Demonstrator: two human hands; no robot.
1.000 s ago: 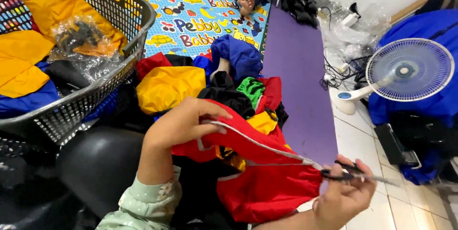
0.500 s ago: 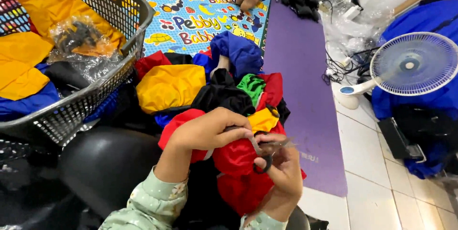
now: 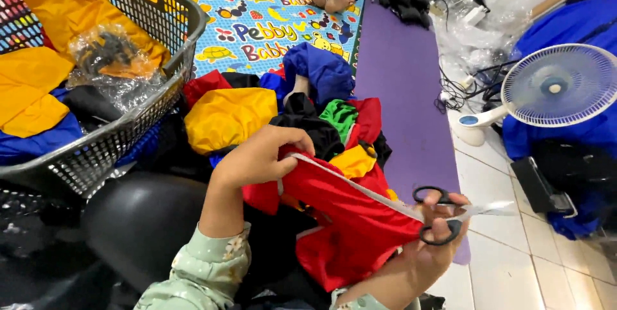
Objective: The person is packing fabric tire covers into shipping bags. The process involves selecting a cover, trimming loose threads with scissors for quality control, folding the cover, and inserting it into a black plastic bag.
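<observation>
Over the heap of coloured cloth we pinch the red garment [image 3: 347, 220] in our left hand [image 3: 260, 155], fingers clamped on it, pulling its white strap [image 3: 360, 189] taut so our right hand [image 3: 430, 246], fingers looped through black-handled scissors [image 3: 450, 213], can reach it

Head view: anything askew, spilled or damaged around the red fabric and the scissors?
Nothing looks damaged. The left hand pinches the red fabric, the right hand holds black scissors at a white strip. Coloured fabric pieces lie heaped loosely beside the basket, untidy but not spilled.
</observation>
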